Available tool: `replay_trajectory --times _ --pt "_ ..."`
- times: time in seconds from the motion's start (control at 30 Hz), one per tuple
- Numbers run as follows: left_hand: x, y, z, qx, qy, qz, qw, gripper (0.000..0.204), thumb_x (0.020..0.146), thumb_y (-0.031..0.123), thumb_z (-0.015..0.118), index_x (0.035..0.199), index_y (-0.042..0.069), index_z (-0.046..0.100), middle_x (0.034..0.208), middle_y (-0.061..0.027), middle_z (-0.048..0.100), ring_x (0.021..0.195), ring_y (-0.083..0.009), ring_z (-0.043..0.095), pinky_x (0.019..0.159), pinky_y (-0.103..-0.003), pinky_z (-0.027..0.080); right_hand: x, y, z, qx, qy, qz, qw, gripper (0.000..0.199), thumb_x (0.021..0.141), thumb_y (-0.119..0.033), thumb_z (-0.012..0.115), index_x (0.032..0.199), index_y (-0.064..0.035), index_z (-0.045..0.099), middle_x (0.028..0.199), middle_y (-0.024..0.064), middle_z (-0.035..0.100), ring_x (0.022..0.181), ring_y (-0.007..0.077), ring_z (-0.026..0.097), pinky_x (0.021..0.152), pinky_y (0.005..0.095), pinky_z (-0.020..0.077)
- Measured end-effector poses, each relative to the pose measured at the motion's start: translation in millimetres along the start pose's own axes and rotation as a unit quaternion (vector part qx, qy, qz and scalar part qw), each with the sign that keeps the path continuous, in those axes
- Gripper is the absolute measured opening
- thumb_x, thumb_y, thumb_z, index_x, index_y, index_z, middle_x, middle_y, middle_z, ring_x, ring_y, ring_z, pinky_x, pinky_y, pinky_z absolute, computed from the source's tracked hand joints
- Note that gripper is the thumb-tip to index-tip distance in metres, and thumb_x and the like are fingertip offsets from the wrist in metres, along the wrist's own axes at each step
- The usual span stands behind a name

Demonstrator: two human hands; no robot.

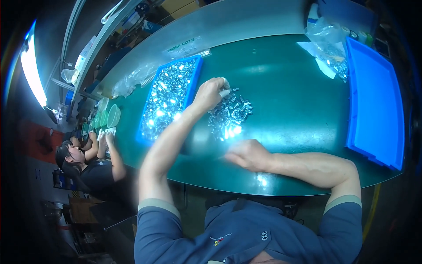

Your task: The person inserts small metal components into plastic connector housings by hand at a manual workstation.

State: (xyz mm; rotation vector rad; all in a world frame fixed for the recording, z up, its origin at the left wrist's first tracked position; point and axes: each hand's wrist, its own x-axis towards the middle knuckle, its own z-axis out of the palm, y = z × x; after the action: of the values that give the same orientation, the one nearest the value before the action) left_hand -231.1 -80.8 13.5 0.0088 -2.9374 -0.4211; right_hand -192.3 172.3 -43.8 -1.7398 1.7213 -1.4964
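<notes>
Nearest, the right hand (250, 155) is curled and blurred; whether it holds anything cannot be told. Beyond it, a loose pile of small shiny metal pieces (237, 111) lies on the green worktop (290, 92). At the pile's far left edge, the left hand (214, 91) has its fingers bent, their grip unclear. Farther left stands a blue tray (195, 77) of similar pieces.
</notes>
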Motion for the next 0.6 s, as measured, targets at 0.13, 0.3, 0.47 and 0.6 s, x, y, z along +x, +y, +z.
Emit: replay_trajectory --times 0.13,0.3,0.47,0.6 --pt "-54 10 1 -0.19 0.068 -0.079 0.976 0.022 0.087 0.009 0.078 0.105 0.0 0.068 0.096 -0.0088 0.072 0.091 -0.0164 0.069 0.085 -0.032 0.055 5 3 -7 0.031 0.119 0.08 0.989 0.026 0.098 -0.026 0.064 0.088 -0.0027 0.067 0.08 0.0126 0.067 0.075 0.0307 0.066 0.065 0.0408 0.05" --pt "-139 46 -7 -0.24 0.088 -0.143 0.956 0.017 0.088 0.005 0.077 0.103 0.002 0.071 0.097 -0.0053 0.07 0.09 -0.0134 0.067 0.079 -0.028 0.053 10 16 -6 0.168 0.175 0.194 0.95 0.025 0.1 -0.024 0.064 0.09 -0.0011 0.068 0.077 0.0101 0.068 0.069 0.0195 0.064 0.062 0.0344 0.0485" --pt "-168 60 -4 -0.271 0.112 -0.119 0.948 0.017 0.086 0.005 0.077 0.102 0.002 0.071 0.096 -0.0064 0.068 0.088 -0.0158 0.066 0.076 -0.028 0.051 12 14 -7 0.122 0.099 0.2 0.967 0.02 0.101 -0.016 0.06 0.094 0.0008 0.069 0.08 0.005 0.068 0.072 0.0101 0.061 0.064 0.0271 0.0476" --pt "-175 50 3 -0.266 0.124 -0.091 0.952 0.019 0.086 0.005 0.078 0.104 0.003 0.071 0.097 -0.0086 0.069 0.091 -0.0207 0.067 0.08 -0.032 0.052 10 13 -6 0.074 0.064 0.19 0.977 0.022 0.1 -0.017 0.061 0.092 0.0013 0.07 0.08 0.0067 0.068 0.071 0.013 0.062 0.063 0.0287 0.0477"
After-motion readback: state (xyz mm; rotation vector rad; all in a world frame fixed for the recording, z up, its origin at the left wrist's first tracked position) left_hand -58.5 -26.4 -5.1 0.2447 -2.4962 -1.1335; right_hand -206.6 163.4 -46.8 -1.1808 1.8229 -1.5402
